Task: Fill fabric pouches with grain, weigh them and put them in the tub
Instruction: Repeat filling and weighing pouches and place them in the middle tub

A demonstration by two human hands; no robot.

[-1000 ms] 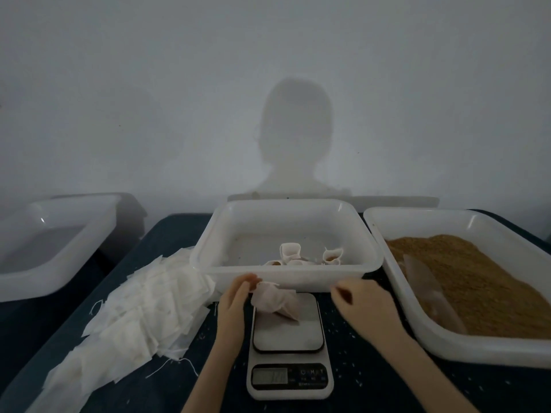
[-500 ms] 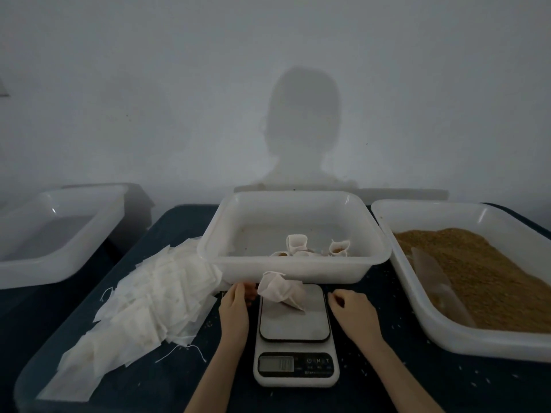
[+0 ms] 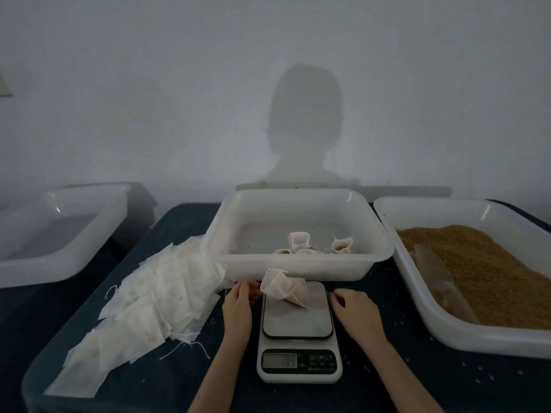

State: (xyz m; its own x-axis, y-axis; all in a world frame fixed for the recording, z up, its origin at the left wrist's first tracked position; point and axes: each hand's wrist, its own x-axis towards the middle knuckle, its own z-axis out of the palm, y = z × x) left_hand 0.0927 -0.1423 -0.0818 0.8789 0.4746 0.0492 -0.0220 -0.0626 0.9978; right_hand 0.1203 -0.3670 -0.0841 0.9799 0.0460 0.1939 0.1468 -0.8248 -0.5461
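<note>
A filled white fabric pouch (image 3: 284, 289) lies tilted on the back of the platform of a small white scale (image 3: 298, 332), whose display is lit. My left hand (image 3: 238, 302) rests on the table just left of the scale, fingers loosely curled beside the pouch and holding nothing. My right hand (image 3: 354, 311) rests just right of the scale, also loosely curled and holding nothing. Behind the scale stands a white tub (image 3: 298, 265) with a few filled pouches (image 3: 299, 244) inside. The right-hand tub (image 3: 447, 323) holds brown grain (image 3: 483, 269) and a translucent scoop (image 3: 438, 281).
A heap of flat empty pouches (image 3: 155, 296) spreads over the dark table to the left of my left hand. Another white tub (image 3: 59, 234) sits lower at the far left. Loose grains dot the table around the scale. A wall rises close behind the tubs.
My left hand has drawn back from the pouch to the scale's left side. My right hand has come down to the table beside the scale. The pouch stays on the platform.
</note>
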